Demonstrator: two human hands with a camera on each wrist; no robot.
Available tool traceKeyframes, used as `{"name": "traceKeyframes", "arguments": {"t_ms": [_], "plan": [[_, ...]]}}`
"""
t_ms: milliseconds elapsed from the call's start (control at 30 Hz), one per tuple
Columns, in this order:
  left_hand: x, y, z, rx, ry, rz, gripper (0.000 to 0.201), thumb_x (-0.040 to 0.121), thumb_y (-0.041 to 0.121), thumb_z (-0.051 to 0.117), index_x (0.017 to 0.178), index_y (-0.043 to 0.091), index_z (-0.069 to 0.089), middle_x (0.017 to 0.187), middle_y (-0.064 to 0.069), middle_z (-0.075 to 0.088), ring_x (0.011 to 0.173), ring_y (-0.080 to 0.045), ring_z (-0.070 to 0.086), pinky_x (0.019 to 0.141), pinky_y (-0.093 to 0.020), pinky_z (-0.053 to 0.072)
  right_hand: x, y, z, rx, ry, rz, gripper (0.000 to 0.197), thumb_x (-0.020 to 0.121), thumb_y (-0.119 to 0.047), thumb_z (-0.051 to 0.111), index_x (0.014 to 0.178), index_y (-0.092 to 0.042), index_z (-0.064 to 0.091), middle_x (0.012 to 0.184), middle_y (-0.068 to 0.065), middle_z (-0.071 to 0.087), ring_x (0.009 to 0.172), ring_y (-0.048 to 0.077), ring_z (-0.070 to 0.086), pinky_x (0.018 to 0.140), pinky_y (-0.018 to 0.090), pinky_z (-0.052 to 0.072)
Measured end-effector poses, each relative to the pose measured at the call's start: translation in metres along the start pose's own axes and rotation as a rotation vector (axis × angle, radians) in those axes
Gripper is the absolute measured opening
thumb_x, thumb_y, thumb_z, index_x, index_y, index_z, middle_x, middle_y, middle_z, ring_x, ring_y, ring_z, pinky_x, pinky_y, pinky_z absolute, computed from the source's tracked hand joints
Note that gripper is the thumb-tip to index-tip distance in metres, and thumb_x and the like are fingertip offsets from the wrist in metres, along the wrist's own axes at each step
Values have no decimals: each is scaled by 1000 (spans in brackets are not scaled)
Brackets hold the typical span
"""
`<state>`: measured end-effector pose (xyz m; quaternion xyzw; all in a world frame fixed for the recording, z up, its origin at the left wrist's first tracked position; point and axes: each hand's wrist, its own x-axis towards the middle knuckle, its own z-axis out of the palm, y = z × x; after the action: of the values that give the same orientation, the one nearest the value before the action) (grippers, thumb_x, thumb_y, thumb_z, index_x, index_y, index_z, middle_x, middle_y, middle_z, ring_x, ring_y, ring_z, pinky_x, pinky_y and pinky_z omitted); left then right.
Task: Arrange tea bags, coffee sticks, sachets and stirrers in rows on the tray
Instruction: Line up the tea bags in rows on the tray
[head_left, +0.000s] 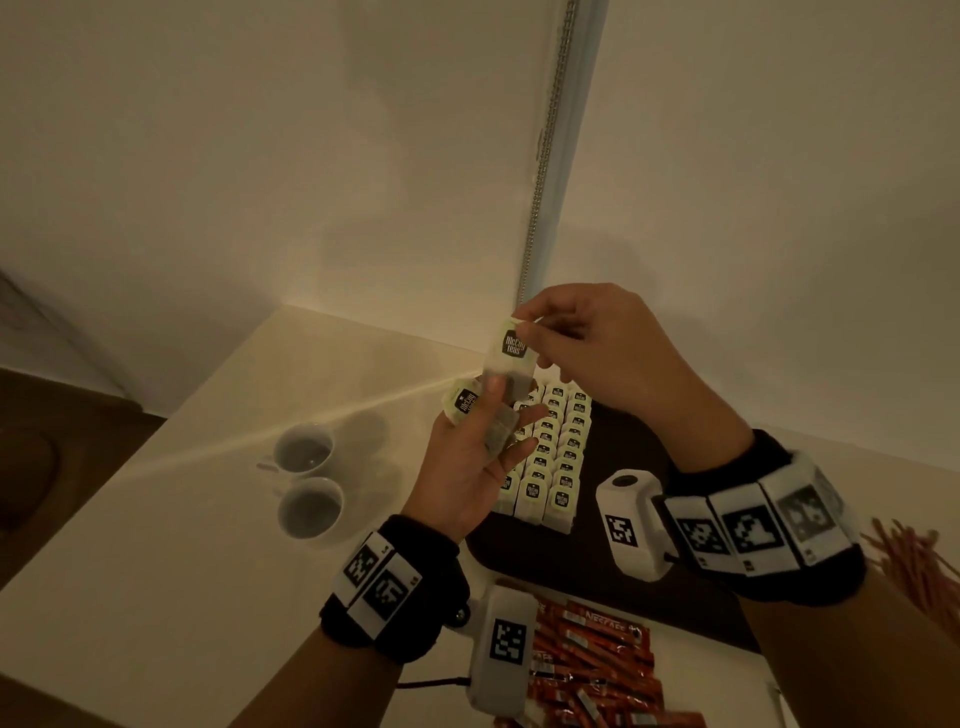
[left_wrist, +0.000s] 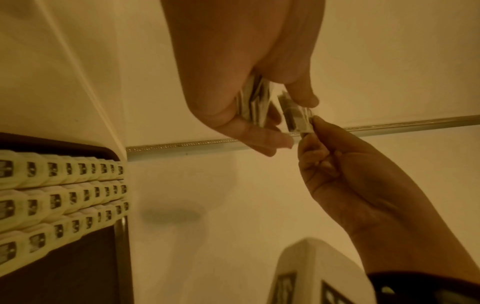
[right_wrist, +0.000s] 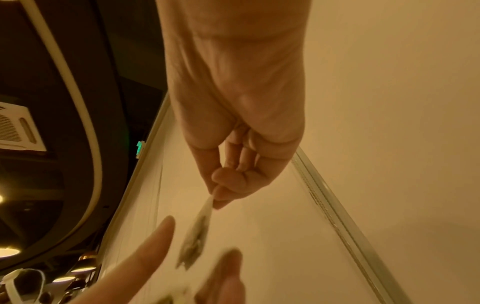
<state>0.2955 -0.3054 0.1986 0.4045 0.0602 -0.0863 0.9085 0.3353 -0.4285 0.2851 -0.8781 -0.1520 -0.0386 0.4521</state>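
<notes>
Right hand (head_left: 587, 348) — fingers pinch the top of one pale-green labelled tea bag (head_left: 511, 353), raised above the dark rounded tray (head_left: 613, 457). Left hand (head_left: 472, 457) — fingers curled round a small stack of the same bags (head_left: 464, 402). Three bag rows (head_left: 550, 452) fill the tray's left side; its right side lies bare.

The tea bag (head_left: 511, 358) looked like thin translucent paper with a matt printed paper tag. The tray (head_left: 618, 566) was dark and matt. The two cups (head_left: 306, 478) were glossy white ceramic, the table (head_left: 208, 519) smooth and pale. The coffee sticks (head_left: 592, 660) shone like foil. A ribbed metal strip (head_left: 545, 156) ran up the matt wall (head_left: 260, 156).
</notes>
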Motion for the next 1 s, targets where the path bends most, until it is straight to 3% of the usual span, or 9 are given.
{"name": "traceKeyframes", "arguments": {"t_ms": [100,233,300,367,500,633,767,867,1000], "plan": [[5,-3,-24,-29,111,-13,43,77,46,58,107,15,61,103,-5,71,86,-17,68,58,-22,54,-5,25,8,-46,-14,13,9,87,-21,64,94,-22,70,83,-9,68,69,1,61,60,9,47],[13,7,-59,-151,267,-38,46,89,53,48,106,12,59,102,-10,72,88,-22,71,60,-24,57,-19,82,40,-158,-163,143,17,90,-13,60,105,-14,68,93,-4,64,75,0,56,60,3,43],[17,14,-69,-133,276,-29,49,92,57,40,104,14,60,99,-8,73,89,-21,71,61,-23,56,-27,114,62,-222,-279,228,20,92,-11,57,109,-10,66,102,2,65,80,5,55,63,3,42],[18,20,-74,-82,268,-24,57,93,62,30,104,16,62,95,-5,74,87,-19,72,59,-21,55,-35,142,82,-229,-391,305,22,93,-11,55,112,-8,64,111,8,65,88,9,55,75,11,42],[18,23,-78,-29,242,-34,71,90,69,19,106,15,63,97,-6,74,86,-20,72,59,-21,55,-43,178,113,-267,-534,366,24,91,-10,58,114,-7,63,118,9,61,105,16,56,82,16,38],[16,21,-83,-23,224,-60,80,88,73,13,109,13,62,101,-10,73,88,-23,72,60,-23,56,-41,192,130,-218,-411,440,19,89,-9,60,108,-4,62,111,11,63,102,21,58,79,19,43],[16,21,-89,-15,223,-73,85,87,74,7,114,13,60,103,-12,73,89,-25,71,62,-24,57,-35,200,138,-200,-299,451,14,88,-6,61,100,-1,63,106,12,65,98,19,59,76,16,38],[18,21,-91,-11,226,-83,87,87,74,5,121,13,56,102,-13,73,90,-27,71,60,-24,57,-32,202,141,-206,-270,448,14,88,-5,61,100,0,63,105,12,65,93,16,57,75,15,37],[20,18,-91,57,234,-115,89,86,74,2,125,13,54,101,-13,73,90,-29,71,58,-25,56,-30,207,145,-232,-278,445,14,87,-5,61,99,0,64,105,13,66,98,22,60,77,17,39]]}}
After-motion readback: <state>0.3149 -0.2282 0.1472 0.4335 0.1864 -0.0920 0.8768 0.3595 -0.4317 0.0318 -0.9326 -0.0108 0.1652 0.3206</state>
